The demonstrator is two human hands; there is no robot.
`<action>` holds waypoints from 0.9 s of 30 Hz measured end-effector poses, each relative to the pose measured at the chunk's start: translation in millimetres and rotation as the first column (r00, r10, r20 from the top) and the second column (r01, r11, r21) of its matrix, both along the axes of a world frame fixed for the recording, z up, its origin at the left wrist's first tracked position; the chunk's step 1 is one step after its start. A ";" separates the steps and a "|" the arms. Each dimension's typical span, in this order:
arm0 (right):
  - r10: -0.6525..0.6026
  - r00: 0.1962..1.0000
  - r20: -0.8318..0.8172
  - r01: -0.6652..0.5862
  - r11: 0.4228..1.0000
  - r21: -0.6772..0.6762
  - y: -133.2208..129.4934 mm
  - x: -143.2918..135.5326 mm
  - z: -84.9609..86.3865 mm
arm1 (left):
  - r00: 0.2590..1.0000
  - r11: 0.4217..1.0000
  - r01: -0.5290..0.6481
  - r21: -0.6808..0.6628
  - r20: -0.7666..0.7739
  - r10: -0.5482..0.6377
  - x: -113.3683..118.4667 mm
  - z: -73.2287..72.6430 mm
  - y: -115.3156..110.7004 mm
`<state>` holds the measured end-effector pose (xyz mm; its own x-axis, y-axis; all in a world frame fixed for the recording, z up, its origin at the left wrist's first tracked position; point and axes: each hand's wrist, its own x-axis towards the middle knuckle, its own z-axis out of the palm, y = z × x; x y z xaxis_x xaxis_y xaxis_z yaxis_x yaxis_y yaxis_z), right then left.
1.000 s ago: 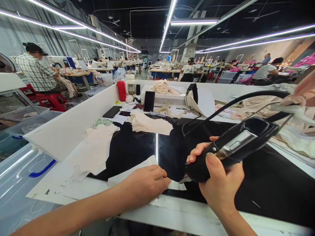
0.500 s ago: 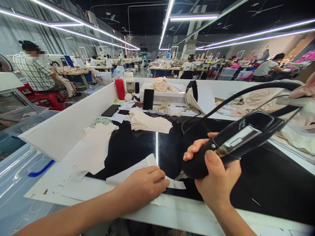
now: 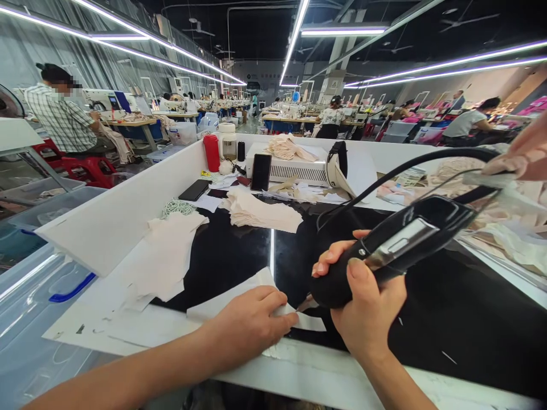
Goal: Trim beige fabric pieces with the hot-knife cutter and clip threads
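My left hand (image 3: 252, 324) rests on a white sheet piece (image 3: 217, 300) at the front of the black mat (image 3: 243, 256), its fingers closed on the piece's edge. My right hand (image 3: 367, 302) is wrapped round a black handheld machine (image 3: 397, 236) with a silver plate and a hose at its back. The machine's pale metal tip is beside my left fingertips, close to the white piece. Stacked pale fabric pieces lie at the left (image 3: 171, 250) and at the mat's back edge (image 3: 260, 210).
Two phones (image 3: 261, 172), a red cylinder (image 3: 211, 152), a jar and a white vented box (image 3: 294, 171) stand behind the mat. Another person's hand (image 3: 525, 151) is at the right edge by the hose. People sit at sewing tables beyond.
The machine in my right hand has moved slightly left, its tip closer to my left fingers. The other person's hand has shifted left and reaches further into view.
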<state>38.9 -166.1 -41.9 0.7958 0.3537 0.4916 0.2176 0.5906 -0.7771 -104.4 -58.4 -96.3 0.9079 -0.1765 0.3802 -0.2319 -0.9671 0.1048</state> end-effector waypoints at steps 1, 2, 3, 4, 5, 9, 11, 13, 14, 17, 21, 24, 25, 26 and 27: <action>0.003 1.000 -0.004 -0.003 1.000 0.013 1.3 -0.4 0.2 | 1.000 1.000 -0.004 0.000 -0.002 0.004 0.0 0.5 -0.2; 0.009 1.000 -0.004 -0.009 1.000 0.021 2.5 -0.7 0.0 | 1.000 1.000 -0.007 0.003 -0.001 0.007 0.1 1.1 -0.4; 0.018 1.000 -0.003 -0.018 1.000 0.020 3.6 -0.8 -0.6 | 1.000 1.000 -0.008 0.006 0.000 0.008 0.2 1.7 -0.7; 0.025 1.000 -0.001 -0.025 1.000 0.015 4.5 -0.9 -1.4 | 1.000 1.000 -0.010 0.009 0.001 0.010 0.4 2.2 -0.9; 0.029 1.000 -0.001 -0.029 1.000 0.005 5.2 -1.0 -2.3 | 1.000 1.000 -0.014 0.009 0.003 0.014 0.5 2.7 -1.1; 0.025 1.000 0.000 -0.025 0.999 -0.024 7.2 -1.2 -3.6 | 1.000 1.000 -0.029 0.000 0.005 0.029 0.0 3.7 -1.4; 0.022 1.000 -0.007 -0.022 1.000 -0.004 8.8 -1.5 -2.8 | 1.000 1.000 -0.029 -0.005 0.006 0.029 -0.5 3.9 -1.0; 0.025 1.000 -0.015 -0.024 0.999 0.025 11.1 -1.7 -2.5 | 1.000 0.999 -0.029 -0.016 0.007 0.030 -0.5 3.8 -0.4; 0.029 0.999 -0.013 -0.029 0.999 0.033 12.4 -1.7 -2.8 | 0.999 0.999 -0.031 -0.021 0.010 0.031 -0.3 3.5 -0.2; 0.038 0.999 0.007 -0.038 0.999 0.014 16.0 -1.5 -4.8 | 0.999 0.999 -0.035 -0.018 0.029 0.036 1.0 1.3 -0.6; 0.030 1.000 0.005 -0.029 0.999 -0.028 17.9 -0.5 -5.2 | 0.999 0.999 -0.029 -0.021 0.028 0.029 -0.5 0.0 -1.6; 0.022 1.000 -0.011 -0.022 0.999 -0.025 15.4 2.4 -2.8 | 1.000 0.992 -0.025 -0.122 -0.013 0.024 -4.6 5.3 4.2; 0.010 1.000 -0.011 -0.011 1.000 -0.023 13.8 4.1 -2.0 | 0.999 0.987 -0.040 -0.156 -0.023 0.036 -5.5 8.2 8.2; -0.003 1.000 -0.004 0.003 1.000 -0.024 11.8 6.1 -1.4 | 0.997 0.982 -0.069 -0.178 -0.031 0.064 -6.0 11.5 13.1; -0.019 1.000 0.008 0.020 0.999 -0.029 9.6 8.4 -0.9 | 0.993 0.976 -0.116 -0.186 -0.040 0.111 -5.8 14.8 18.7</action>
